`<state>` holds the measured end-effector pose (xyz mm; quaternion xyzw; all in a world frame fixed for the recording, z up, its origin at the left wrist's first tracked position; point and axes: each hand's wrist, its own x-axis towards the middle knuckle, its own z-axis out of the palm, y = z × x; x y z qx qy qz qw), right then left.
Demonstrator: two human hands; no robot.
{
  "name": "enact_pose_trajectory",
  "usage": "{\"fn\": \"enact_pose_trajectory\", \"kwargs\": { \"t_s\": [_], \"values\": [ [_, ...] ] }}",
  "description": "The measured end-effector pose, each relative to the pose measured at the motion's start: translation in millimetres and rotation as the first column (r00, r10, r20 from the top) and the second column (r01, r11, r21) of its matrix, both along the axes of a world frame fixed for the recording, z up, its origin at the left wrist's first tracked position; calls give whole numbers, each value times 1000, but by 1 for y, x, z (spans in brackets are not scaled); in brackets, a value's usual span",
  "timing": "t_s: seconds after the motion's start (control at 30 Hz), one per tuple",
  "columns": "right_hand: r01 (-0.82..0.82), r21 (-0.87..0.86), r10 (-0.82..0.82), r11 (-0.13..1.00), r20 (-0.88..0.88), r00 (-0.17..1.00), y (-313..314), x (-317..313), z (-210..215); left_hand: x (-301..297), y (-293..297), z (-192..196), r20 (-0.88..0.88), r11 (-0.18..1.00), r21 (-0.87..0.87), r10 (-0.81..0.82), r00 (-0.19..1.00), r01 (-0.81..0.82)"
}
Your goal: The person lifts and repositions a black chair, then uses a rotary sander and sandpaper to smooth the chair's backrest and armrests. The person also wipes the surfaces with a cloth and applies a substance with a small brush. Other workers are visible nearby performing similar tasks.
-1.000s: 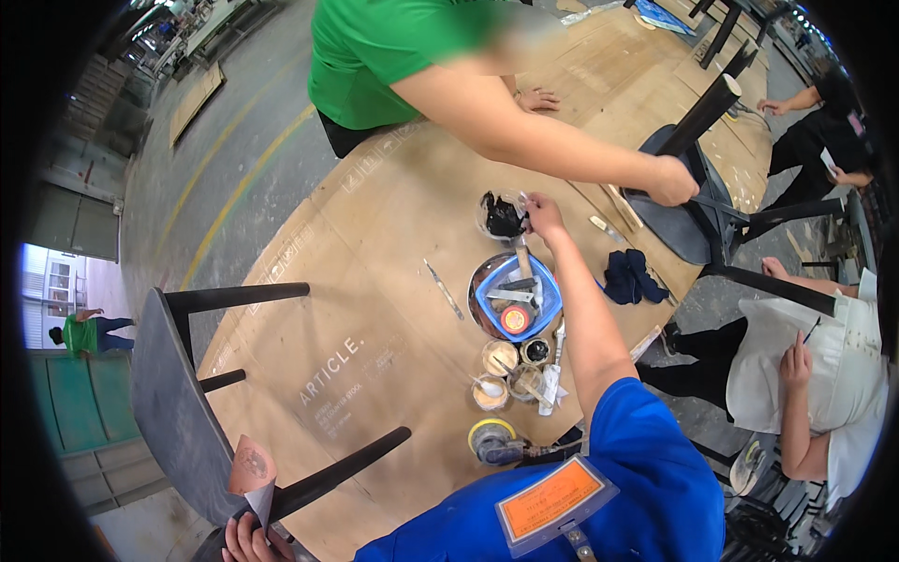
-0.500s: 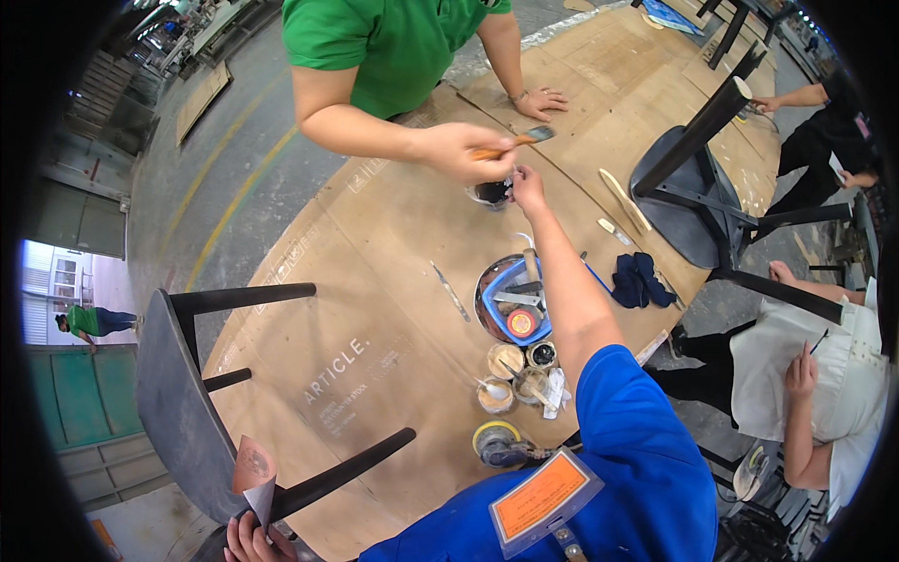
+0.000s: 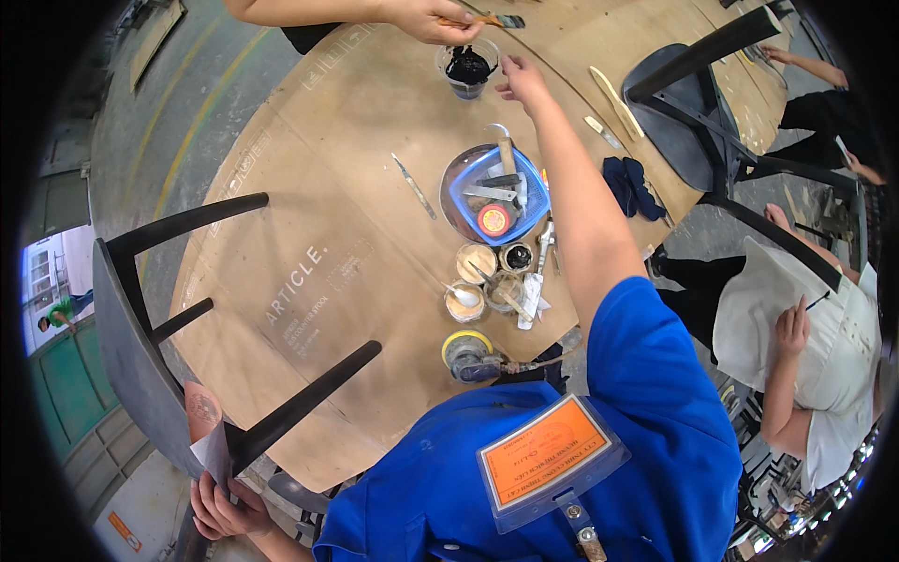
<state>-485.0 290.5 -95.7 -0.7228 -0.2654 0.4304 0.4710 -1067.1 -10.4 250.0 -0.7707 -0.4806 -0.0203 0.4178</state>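
Observation:
My left hand (image 3: pixel 220 508) is closed on a curled sheet of sandpaper (image 3: pixel 204 421), pinkish on one face and grey on the other. It rests against the dark stool (image 3: pixel 136 337) tipped on its side, close to a leg; the exact grip is partly hidden. My right hand (image 3: pixel 523 82) reaches far across the table with its fingers apart and nothing visible in them. Just left of it, a clear plastic cup (image 3: pixel 468 70) with thick black paint stands on the cardboard. A co-worker's hand (image 3: pixel 433 19) holds a flat paintbrush (image 3: pixel 501 20) above that cup.
Cardboard (image 3: pixel 365 281) covers the table. A blue basket (image 3: pixel 468 217) of tools, several small pots (image 3: pixel 476 264) and a sander (image 3: pixel 466 354) sit mid-table. Another dark stool (image 3: pixel 670 122) lies upturned at right, near dark gloves (image 3: pixel 632 187). Co-workers stand along the right.
My right hand has come away from the paint cup, its fingers now apart. The view has shifted, and the co-worker with the brush sits higher in it. My left hand keeps the sandpaper.

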Motion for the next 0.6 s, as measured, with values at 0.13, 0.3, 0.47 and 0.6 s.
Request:
{"fn": "enact_pose_trajectory", "kwargs": {
  "t_s": [0.13,0.3,0.47,0.6],
  "values": [
    [-222,-182,274,958,354,894,-73,21,-12,1,0,-3,8,1000,26,-5,1000,5],
    [-311,-309,417,899,380,826,-188,17,-25,4,3,-1,4,999,41,-21,1000,20],
    [10,-162,78,987,524,848,-254,-24,-16,28,14,-29,630,948,-196,-74,773,251],
    [-167,-427,344,889,382,858,-306,-66,-7,71,39,-137,633,812,-510,130,763,284]
  ]
}}
